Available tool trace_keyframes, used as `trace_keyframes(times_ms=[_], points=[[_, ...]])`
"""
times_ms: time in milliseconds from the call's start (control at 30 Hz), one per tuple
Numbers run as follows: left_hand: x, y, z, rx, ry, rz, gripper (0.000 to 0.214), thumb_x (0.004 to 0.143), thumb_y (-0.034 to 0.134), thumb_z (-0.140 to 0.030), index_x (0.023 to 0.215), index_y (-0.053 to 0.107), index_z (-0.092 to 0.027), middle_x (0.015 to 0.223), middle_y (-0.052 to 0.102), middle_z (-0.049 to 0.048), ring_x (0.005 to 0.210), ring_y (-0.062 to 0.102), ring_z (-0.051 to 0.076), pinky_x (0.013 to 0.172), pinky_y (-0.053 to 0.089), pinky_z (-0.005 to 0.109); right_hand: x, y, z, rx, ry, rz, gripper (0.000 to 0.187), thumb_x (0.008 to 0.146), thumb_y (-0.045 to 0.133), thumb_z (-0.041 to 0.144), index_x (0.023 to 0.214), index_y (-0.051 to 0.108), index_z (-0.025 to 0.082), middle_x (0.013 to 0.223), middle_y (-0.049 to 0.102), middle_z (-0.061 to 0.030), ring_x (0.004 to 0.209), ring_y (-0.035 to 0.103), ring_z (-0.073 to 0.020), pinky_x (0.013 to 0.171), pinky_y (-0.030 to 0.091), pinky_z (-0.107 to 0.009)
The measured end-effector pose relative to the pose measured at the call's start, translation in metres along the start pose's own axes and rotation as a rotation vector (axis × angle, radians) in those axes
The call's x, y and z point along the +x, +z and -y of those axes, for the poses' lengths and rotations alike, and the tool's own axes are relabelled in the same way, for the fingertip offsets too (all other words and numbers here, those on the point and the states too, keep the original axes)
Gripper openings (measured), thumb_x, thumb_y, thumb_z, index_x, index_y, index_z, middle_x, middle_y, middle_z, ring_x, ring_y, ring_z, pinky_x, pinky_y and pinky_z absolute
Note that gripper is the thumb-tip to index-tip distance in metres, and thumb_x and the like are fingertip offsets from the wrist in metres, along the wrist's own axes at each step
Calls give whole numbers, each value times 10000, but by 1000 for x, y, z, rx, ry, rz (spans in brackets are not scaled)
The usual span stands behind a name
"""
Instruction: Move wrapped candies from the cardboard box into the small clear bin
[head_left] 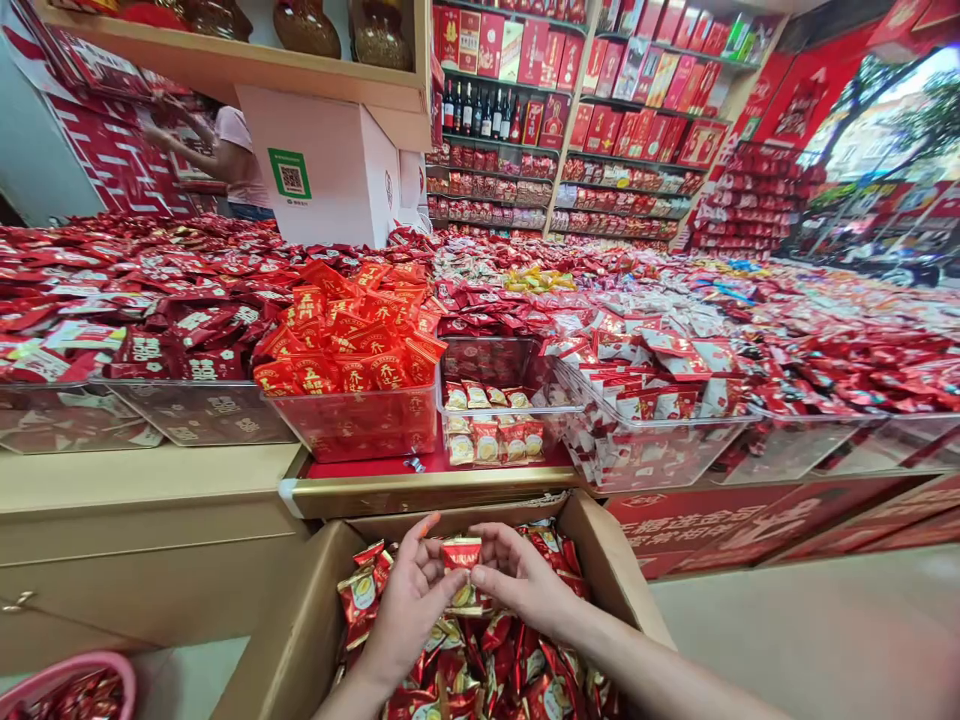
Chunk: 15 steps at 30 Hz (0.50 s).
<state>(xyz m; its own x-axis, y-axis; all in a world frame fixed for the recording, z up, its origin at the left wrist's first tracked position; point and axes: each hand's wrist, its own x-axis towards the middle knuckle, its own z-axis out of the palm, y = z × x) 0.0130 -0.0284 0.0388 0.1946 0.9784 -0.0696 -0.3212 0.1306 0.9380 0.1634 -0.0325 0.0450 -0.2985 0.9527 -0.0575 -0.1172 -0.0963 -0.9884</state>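
While cardboard box (616,560) stands open, my left hand (409,595), right hand (521,580) pinch red packet (463,552) above it; pink tub (126,675) left of box.

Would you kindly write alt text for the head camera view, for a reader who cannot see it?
A person's left hand and right hand hold a small red-and-gold packet above an open cardboard box of similar packets. Behind it, clear bins heaped with mostly red packets line a shop counter, with shelves of boxes and bottles beyond.
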Motion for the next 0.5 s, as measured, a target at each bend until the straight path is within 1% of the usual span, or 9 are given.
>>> trace_keyframes(times_ms=[67, 133, 200, 233, 300, 367, 400, 467, 500], points=[[-3, 0, 1, 30, 4, 46, 550, 654, 662, -167, 1131, 421, -301, 834, 539, -43, 804, 564, 125, 750, 446, 265, 1, -1, 0, -34, 14, 12, 362, 665, 624, 400, 907, 512, 154, 713, 530, 14, 599, 456, -75, 565, 384, -207], [-5, -1, 0, 54, 16, 91, 544, 673, 646, -176, 1144, 414, -319, 865, 538, -36, 796, 565, 127, 747, 452, 274, 1, -2, 4, -152, -1, -5, 279, 687, 602, 399, 759, 548, 135, 628, 524, 17, 547, 442, -71, 524, 371, -199], [-5, -4, -1, 73, 52, 81, 518, 701, 621, -216, 1159, 405, -321, 892, 556, -21, 743, 569, 123, 711, 458, 270, -3, -5, 21, -331, -116, -64, 239, 727, 566, 372, 700, 573, 135, 621, 555, -3, 568, 475, -87, 542, 387, -208], [-4, -6, -2, 79, 71, 49, 490, 712, 607, -244, 1157, 413, -313, 890, 568, -13, 708, 567, 121, 682, 460, 264, -4, -6, 37, -430, -209, -98, 215, 748, 545, 349, 715, 591, 142, 650, 580, -17, 599, 500, -99, 571, 401, -219], [-1, -11, -1, 90, 101, -24, 439, 712, 601, -284, 1126, 456, -289, 863, 588, -2, 672, 560, 125, 645, 460, 258, -4, -10, 81, -623, -450, -161, 169, 780, 509, 300, 777, 614, 167, 723, 615, -34, 675, 539, -118, 645, 421, -242], [2, -15, 0, 109, 113, -43, 402, 696, 614, -292, 1081, 503, -267, 831, 602, 7, 687, 562, 141, 653, 460, 268, 7, -14, 132, -756, -675, -246, 156, 795, 485, 269, 829, 614, 187, 756, 624, -30, 720, 552, -122, 691, 422, -254], [3, -17, 2, 126, 114, -37, 390, 689, 619, -288, 1065, 519, -260, 819, 607, 9, 694, 564, 147, 661, 460, 273, 18, -17, 156, -801, -745, -312, 158, 791, 489, 269, 842, 612, 184, 775, 623, -31, 730, 553, -120, 688, 422, -250], [3, -18, 4, 170, 107, -20, 370, 683, 623, -280, 1042, 541, -246, 797, 615, 10, 698, 567, 153, 670, 461, 279, 49, -22, 191, -905, -758, -416, 166, 775, 496, 260, 847, 610, 164, 744, 613, -22, 684, 545, -107, 666, 418, -240], [2, -18, 5, 193, 101, -21, 355, 682, 621, -283, 1027, 553, -239, 784, 616, 10, 690, 568, 155, 667, 463, 282, 68, -24, 202, -957, -701, -426, 148, 759, 505, 235, 813, 613, 151, 693, 601, -10, 643, 535, -97, 650, 416, -235]])
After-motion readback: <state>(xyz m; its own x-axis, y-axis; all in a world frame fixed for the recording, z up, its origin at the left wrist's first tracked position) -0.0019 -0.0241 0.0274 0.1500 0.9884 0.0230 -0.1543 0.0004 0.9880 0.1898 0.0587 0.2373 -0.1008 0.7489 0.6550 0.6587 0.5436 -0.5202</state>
